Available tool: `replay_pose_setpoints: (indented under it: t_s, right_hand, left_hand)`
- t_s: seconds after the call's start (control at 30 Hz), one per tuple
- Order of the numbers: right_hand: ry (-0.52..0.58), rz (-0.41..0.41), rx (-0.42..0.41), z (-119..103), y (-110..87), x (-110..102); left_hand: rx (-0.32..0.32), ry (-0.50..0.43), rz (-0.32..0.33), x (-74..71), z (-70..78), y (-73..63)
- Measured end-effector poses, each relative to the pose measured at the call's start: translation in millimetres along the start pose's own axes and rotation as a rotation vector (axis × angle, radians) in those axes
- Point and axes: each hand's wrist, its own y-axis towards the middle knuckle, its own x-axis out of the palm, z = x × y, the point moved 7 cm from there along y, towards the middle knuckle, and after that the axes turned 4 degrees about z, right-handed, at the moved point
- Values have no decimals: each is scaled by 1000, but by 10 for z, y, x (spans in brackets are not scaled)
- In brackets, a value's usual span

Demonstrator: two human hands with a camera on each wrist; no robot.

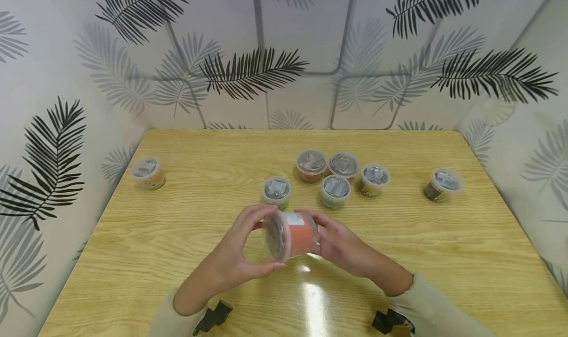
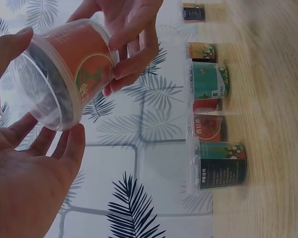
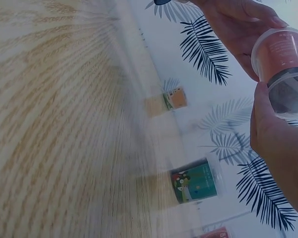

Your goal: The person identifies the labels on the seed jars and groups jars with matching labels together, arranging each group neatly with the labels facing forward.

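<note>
Both hands hold a clear plastic tub (image 1: 301,234) with an orange-red label above the table. It is tipped on its side, its clear lid (image 1: 274,236) facing left and a white sticker on its upper side. My left hand (image 1: 235,251) grips the lid end, with the thumb on one side of the rim and fingers on the other. Around the base end curl the fingers of my right hand (image 1: 343,248). Dark contents show through the lid (image 2: 44,84) in the left wrist view. Just behind the held tub stands a small green-labelled tub (image 1: 276,192).
Several lidded tubs stand behind and right of the hands, among them a red one (image 1: 311,165), a green one (image 1: 336,191) and a patterned one (image 1: 374,180). One tub (image 1: 148,173) is at far left, another (image 1: 443,185) at far right. Leaf-patterned walls (image 1: 301,100) border the wooden table (image 1: 199,179).
</note>
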Motion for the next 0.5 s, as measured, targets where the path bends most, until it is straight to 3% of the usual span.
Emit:
replay_pose_setpoints:
  t_s: [0.1, 0.23, 0.5]
  right_hand:
    - [-12, 7, 11, 6, -12, -8]
    - [-26, 35, 16, 23, -20, -36]
    - [-39, 75, -37, 17, -20, -67]
  left_hand:
    - [45, -1, -8, 9, 29, -2]
    - [43, 0, -24, 31, 2, -23]
    - [-18, -15, -48, 125, -323, -116]
